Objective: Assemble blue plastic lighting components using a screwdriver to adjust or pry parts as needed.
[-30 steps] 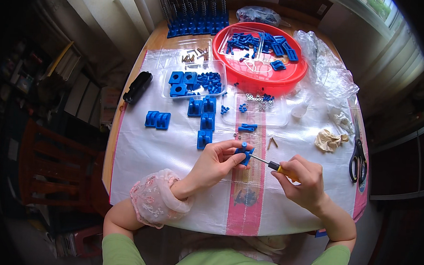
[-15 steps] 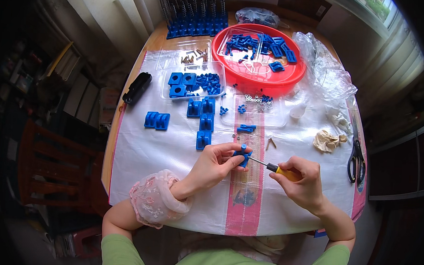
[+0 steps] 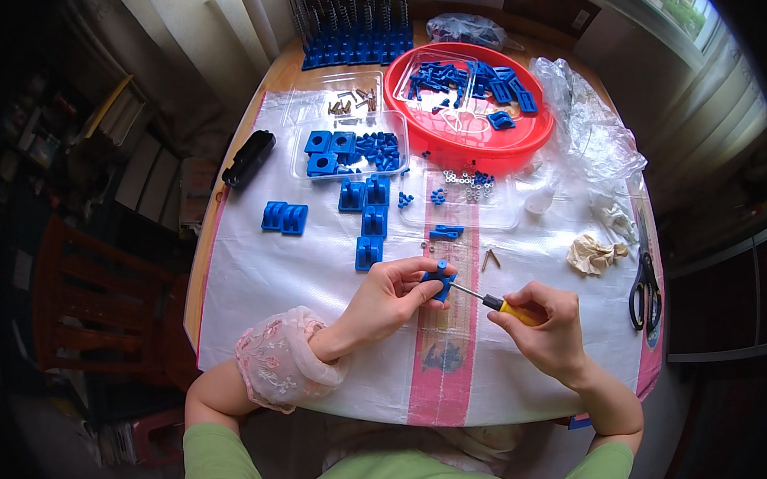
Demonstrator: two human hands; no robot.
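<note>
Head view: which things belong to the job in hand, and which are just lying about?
In the job:
blue part, in the left hand
screwdriver, in the right hand
probably the loose screws and blue blocks

Seemingly just lying about:
scissors
crumpled paper
clear plastic bag
black oblong object

Daylight from a window (image 3: 679, 19) at upper right, pale sheen across the white sheet (image 3: 286, 273), dim surroundings, blackened fisheye corners, lines bowed toward the rim
</note>
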